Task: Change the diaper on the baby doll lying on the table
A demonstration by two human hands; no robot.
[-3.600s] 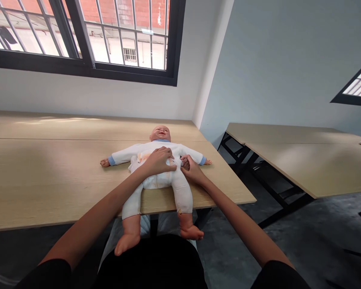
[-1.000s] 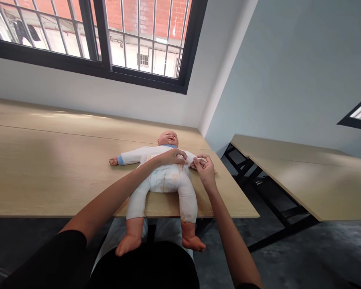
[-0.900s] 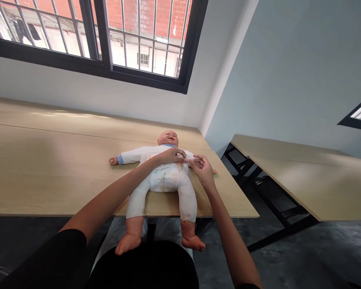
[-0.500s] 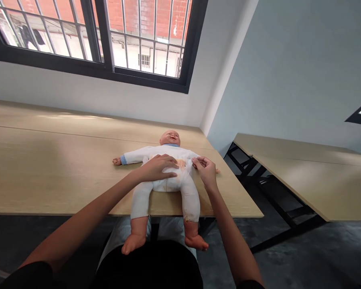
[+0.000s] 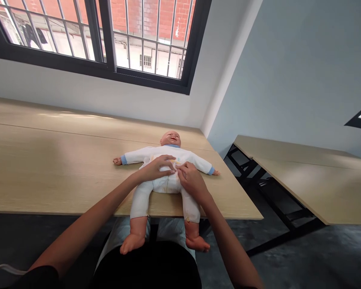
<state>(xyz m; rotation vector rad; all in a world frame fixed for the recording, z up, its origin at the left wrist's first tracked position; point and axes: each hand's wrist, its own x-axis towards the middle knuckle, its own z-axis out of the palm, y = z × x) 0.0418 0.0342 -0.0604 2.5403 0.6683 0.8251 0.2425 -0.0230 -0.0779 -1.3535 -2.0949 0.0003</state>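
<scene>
A baby doll (image 5: 174, 151) lies on its back on the wooden table, head toward the window and feet hanging over the front edge. It wears a white suit with blue cuffs and collar, and a white diaper (image 5: 162, 185) around its hips. My left hand (image 5: 156, 166) rests on the diaper's left front, thumb apart from the fingers. At the middle of the waist, my right hand (image 5: 191, 178) pinches the edge of the diaper, its fingertips close to my left hand's. Its fingers partly hide the bit they hold.
The doll lies close to the right end of the wooden table (image 5: 63, 168). A second table (image 5: 301, 176) with black legs stands to the right across a gap. Behind are a wall and a barred window (image 5: 147, 44).
My right hand has moved left from the doll's side to the middle of its waist, bringing the diaper's side flap across. My left hand has stayed nearly in place.
</scene>
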